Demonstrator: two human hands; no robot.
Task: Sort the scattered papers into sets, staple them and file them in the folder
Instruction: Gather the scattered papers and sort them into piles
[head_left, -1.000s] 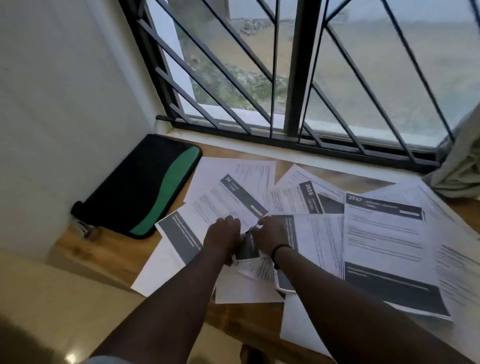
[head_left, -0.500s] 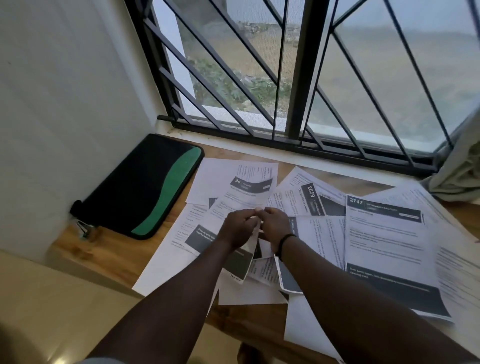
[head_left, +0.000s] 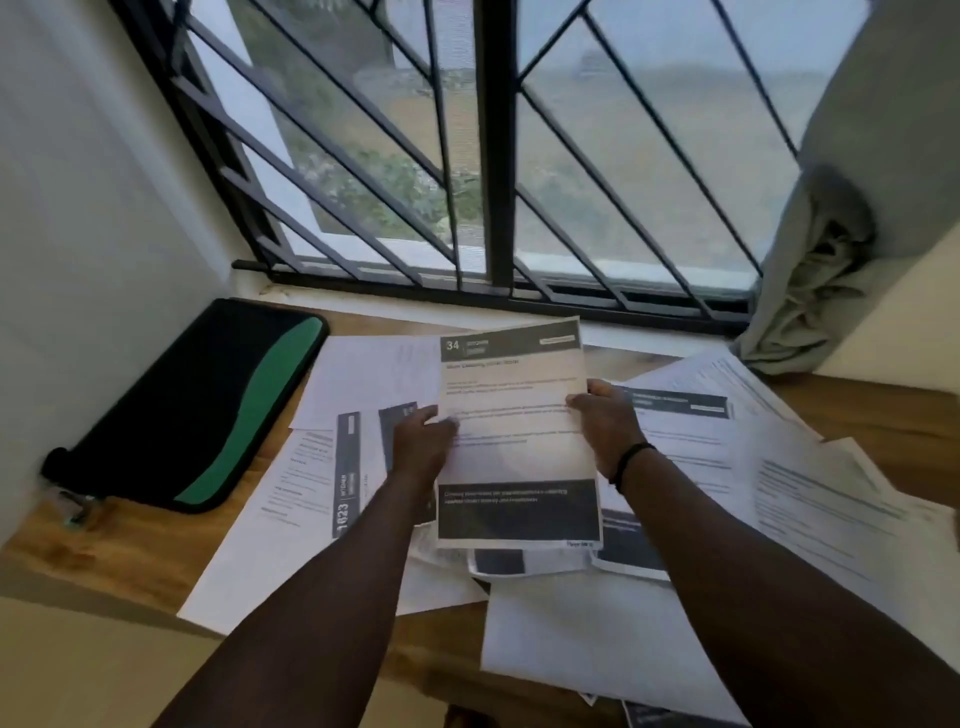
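I grip the sheet marked 34 (head_left: 514, 415) with my left hand (head_left: 421, 441) and right hand (head_left: 605, 421) clamped on its side edges. Scattered papers (head_left: 810, 493) cover the desk (head_left: 130, 551) beneath both hands; the black-and-green folder (head_left: 182, 405) lies left of my left hand.

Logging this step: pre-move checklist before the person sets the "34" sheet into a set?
1. Sheet 34 held at both side edges: ok, left hand and right hand grip it.
2. Sheet number readable: ok, "34" on the header.
3. Only one sheet lifted: cannot tell.
4. Matching set spotted: cannot tell; sheet 1623 differs, other numbers blurred.
5. Folder ready: not ok, closed at the table's left.
6. Stapler in view: not ok.
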